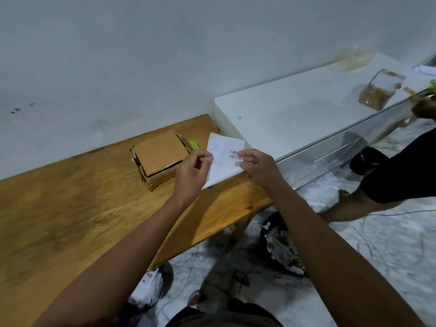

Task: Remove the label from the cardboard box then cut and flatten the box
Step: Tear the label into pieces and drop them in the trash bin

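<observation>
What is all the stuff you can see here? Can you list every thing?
box: 1, brown cardboard, on the wooden table, no label on it
label: 1, white with barcodes, held up in both hands
green thing: 1, bright green, behind the box, too hidden to name
wooden table: 1, brown, left
white table: 1, white, right of the wooden one
clear tub: 1, see-through with brown bits, on the white table
bin: 1, dark, on the floor, scraps inside
other person: 1, dark clothes, far right
left hand: 1, pinches the label
right hand: 1, pinches the label
</observation>
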